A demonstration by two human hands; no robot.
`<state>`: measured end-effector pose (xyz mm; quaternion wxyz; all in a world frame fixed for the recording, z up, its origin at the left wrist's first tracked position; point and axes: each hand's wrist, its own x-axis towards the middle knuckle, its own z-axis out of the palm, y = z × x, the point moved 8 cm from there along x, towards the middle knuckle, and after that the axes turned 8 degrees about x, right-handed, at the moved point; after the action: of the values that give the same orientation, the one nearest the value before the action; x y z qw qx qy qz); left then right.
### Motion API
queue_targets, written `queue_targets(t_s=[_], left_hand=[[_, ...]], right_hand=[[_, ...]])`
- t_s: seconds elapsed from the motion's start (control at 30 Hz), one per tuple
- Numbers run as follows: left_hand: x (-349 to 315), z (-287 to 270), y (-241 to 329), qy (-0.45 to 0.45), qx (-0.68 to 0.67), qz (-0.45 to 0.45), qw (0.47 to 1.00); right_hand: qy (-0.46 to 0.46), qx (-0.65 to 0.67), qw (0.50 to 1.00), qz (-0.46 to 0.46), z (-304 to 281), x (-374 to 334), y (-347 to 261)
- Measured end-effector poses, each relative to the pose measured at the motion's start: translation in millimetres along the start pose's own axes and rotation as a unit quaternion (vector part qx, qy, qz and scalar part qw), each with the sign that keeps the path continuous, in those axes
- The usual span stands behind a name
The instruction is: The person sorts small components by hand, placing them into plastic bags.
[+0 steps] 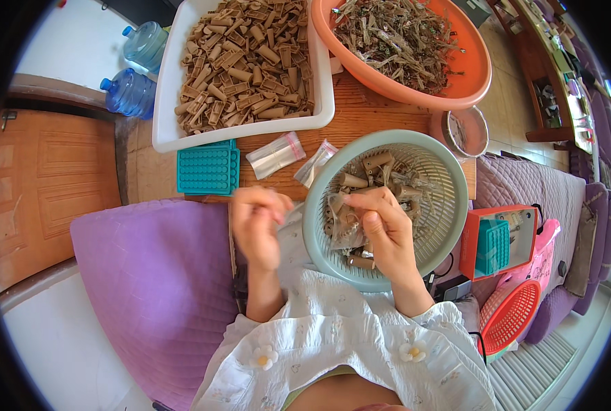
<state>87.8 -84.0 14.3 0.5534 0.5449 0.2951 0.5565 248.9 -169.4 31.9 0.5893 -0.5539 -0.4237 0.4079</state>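
My right hand [387,236] is over the grey-green colander [319,253], its thumb and fingers pinching a small clear plastic bag [346,236]. Something small and brown shows through the bag, too unclear to name. Left of the colander's rim, my left hand [256,226] is raised with curled fingers; motion smears them, and whether they hold anything is unclear. Inside the colander lie tan plastic pieces [360,262], half-tube in shape, and small clear packets with thin parts [422,188].
On the wooden table [360,113] stand a white tub [322,103] of tan pieces, an orange basin [456,99] of packets and a glass jar [466,130]. Clear bags [278,154] and turquoise trays [208,168] lie nearer. A red box [470,243] sits at the right.
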Motion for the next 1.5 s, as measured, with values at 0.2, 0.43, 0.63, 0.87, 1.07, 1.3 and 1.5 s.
queue_targets(t_s=[0.2, 0.43, 0.63, 0.87, 1.07, 1.3, 1.5], left_hand=[[-11.1, 46.7, -8.1, -0.159, 0.166, -0.042, 0.972], [-6.1, 47.8, -3.2, -0.159, 0.248, -0.102, 0.950], [-13.3, 42.9, 11.3, -0.101, 0.287, 0.021, 0.952], [-3.9, -8.2, 11.6, 0.078, 0.225, 0.014, 0.971], [-4.5, 73.7, 2.6, -0.253, 0.203, -0.050, 0.945], [-2.1, 81.6, 0.1, -0.241, 0.166, -0.070, 0.954], [-0.6, 78.0, -5.0, -0.234, 0.181, -0.092, 0.951]], right_hand=[[-0.008, -0.040, 0.999, -0.011, 1.2, -1.1, -3.6], [-0.054, -0.028, 0.998, -0.014, 9.5, -0.3, -5.3], [0.006, 0.276, 0.957, 0.091, -6.7, -10.4, 32.9], [0.185, 0.505, 0.843, -0.028, -81.5, -6.2, 19.7], [0.007, 0.174, 0.983, -0.057, -42.4, -0.7, -8.5], [-0.104, 0.033, 0.992, -0.070, -18.1, 4.4, -18.9], [-0.092, -0.036, 0.995, -0.013, -15.9, 7.6, -13.8]])
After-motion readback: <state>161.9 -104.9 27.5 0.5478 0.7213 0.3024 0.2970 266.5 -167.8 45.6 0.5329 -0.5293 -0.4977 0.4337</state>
